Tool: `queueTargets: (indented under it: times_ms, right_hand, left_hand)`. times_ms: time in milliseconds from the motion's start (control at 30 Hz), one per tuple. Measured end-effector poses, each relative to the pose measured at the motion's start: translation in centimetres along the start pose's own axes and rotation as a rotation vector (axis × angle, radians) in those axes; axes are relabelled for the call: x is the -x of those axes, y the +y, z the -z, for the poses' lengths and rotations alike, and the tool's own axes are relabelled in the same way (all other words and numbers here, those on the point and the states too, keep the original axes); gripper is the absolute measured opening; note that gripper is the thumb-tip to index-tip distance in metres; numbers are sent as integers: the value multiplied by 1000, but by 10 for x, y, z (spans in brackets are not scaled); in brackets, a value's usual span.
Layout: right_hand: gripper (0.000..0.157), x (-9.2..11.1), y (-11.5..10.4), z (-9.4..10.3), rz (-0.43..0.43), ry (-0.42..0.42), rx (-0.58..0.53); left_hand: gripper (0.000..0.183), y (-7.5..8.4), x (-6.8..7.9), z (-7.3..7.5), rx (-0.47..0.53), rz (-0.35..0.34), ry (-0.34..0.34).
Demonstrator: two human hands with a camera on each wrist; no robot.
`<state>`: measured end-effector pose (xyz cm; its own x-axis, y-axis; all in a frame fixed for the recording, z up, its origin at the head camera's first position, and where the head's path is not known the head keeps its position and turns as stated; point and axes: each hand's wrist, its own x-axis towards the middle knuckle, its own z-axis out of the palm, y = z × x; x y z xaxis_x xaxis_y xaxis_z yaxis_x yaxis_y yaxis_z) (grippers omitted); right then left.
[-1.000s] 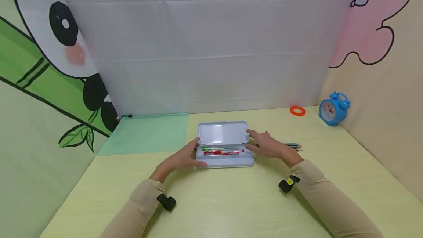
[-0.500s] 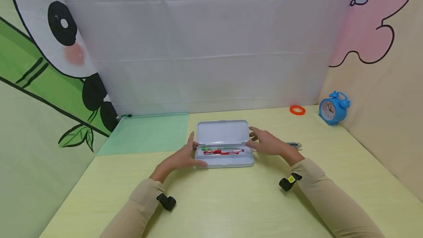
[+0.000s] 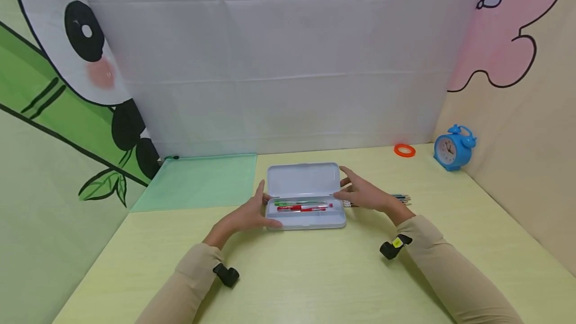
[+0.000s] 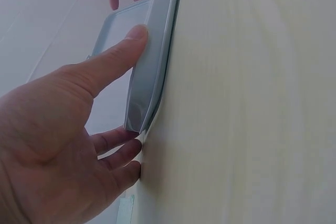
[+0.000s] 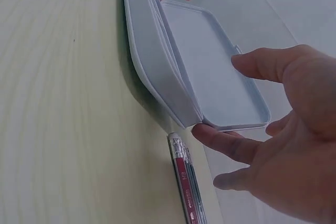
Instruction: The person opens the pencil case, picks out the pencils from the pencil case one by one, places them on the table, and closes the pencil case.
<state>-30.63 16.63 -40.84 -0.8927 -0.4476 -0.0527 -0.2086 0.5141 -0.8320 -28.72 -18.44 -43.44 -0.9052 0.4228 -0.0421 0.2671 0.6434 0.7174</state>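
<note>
A white pencil case (image 3: 307, 225) lies with its lid (image 3: 303, 180) raised at the back. Green and red pens (image 3: 301, 207) rest in its tray. My left hand (image 3: 247, 214) holds the left end of the case; in the left wrist view the thumb (image 4: 137, 32) lies on the front wall and the other fingers are at the end corner. The right hand (image 3: 364, 194) holds the lid's right edge by the hinge, its fingers spread around that edge in the right wrist view. Beside the case lie several pencils (image 5: 184, 182), partly hidden by the right hand in the head view.
A mint-green sheet (image 3: 202, 182) covers the back left of the table (image 3: 288, 274). An orange ring (image 3: 397, 152) and a blue alarm clock (image 3: 453, 149) stand at the back right. A pale cloth (image 3: 288, 64) hangs behind the table.
The lid has tilted up slightly toward me. My right hand has shifted a little along its right edge, and the left fingers have lifted and spread while the thumb stays at the front.
</note>
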Motion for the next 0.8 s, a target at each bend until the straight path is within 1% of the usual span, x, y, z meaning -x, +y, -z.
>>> queueTargets:
  times_ms: [133, 200, 300, 433, 500, 633, 800]
  right_hand:
    - [94, 0, 0, 1, 12, -2, -40]
    - [92, 0, -1, 1, 1, 5, -60]
    - [88, 1, -2, 2, -4, 21, -81]
    - [79, 0, -3, 2, 28, 58, -87]
    - [74, 0, -4, 2, 47, 67, -97]
    - [65, -1, -3, 3, 55, 45, -144]
    - [68, 0, -2, 5, 54, -6, -201]
  left_hand:
    - [136, -1, -1, 0, 3, -3, -2]
    - [136, -1, -1, 0, 9, -5, -4]
    - [137, -1, 0, 1, 12, 1, -9]
    - [138, -1, 1, 2, 18, 8, -12]
    - [138, -1, 2, 2, 23, 0, -11]
    - [134, -2, 1, 1, 36, -26, -8]
    - [127, -4, -1, 0, 45, -58, -6]
